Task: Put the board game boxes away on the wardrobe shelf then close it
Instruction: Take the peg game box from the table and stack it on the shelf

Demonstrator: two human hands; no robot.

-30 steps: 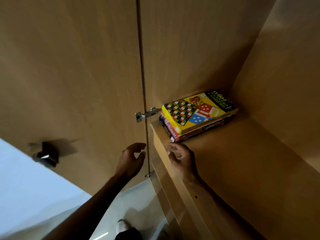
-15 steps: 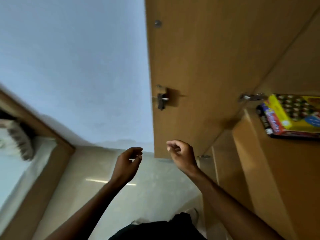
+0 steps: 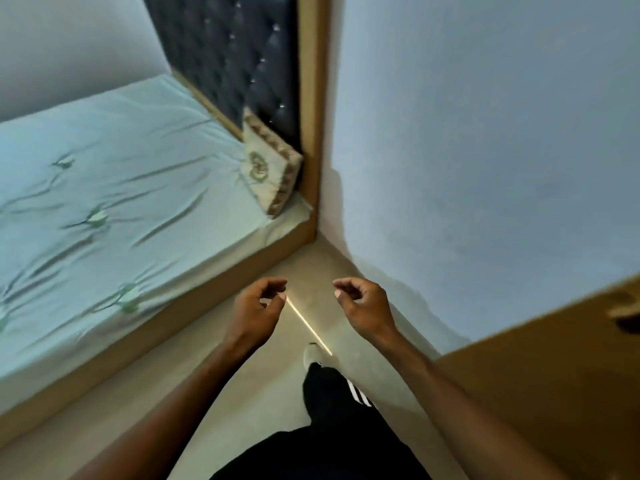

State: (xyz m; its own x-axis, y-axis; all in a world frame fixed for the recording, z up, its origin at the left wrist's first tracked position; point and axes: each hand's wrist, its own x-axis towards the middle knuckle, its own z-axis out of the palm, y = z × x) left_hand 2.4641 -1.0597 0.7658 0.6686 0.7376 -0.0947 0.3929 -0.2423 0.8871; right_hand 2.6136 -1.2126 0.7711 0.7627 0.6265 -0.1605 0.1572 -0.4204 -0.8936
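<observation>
**While both hands hang empty, only a slab of the wardrobe shows**

Although the task concerns the board game boxes and their shelf, neither can be seen in the head view. The wardrobe shows only as a brown wooden panel [image 3: 554, 393] filling the lower right corner. A dark fitting [image 3: 627, 318] on that panel is cut off by the right edge and too blurred to identify.

The left hand [image 3: 254, 315] and right hand [image 3: 363, 310] float side by side above the pale floor [image 3: 242, 393], apart from each other. Each has its fingers loosely curled towards the thumb, and neither holds anything.

Below the hands, a dark trouser leg [image 3: 332, 396] carries white stripes, and the toe of a light shoe [image 3: 313, 353] pokes out beyond it. A bright streak of light [image 3: 306, 327] lies on the floor between the hands.

At the left is a bed [image 3: 104, 202] with a wrinkled pale green cover. A cream pillow [image 3: 270, 171] leans in its head-end corner against the dark tufted headboard [image 3: 228, 57]. The pillow bears a gold emblem, too smeared to read. A plain blue-grey wall [image 3: 485, 133] fills the upper right.
</observation>
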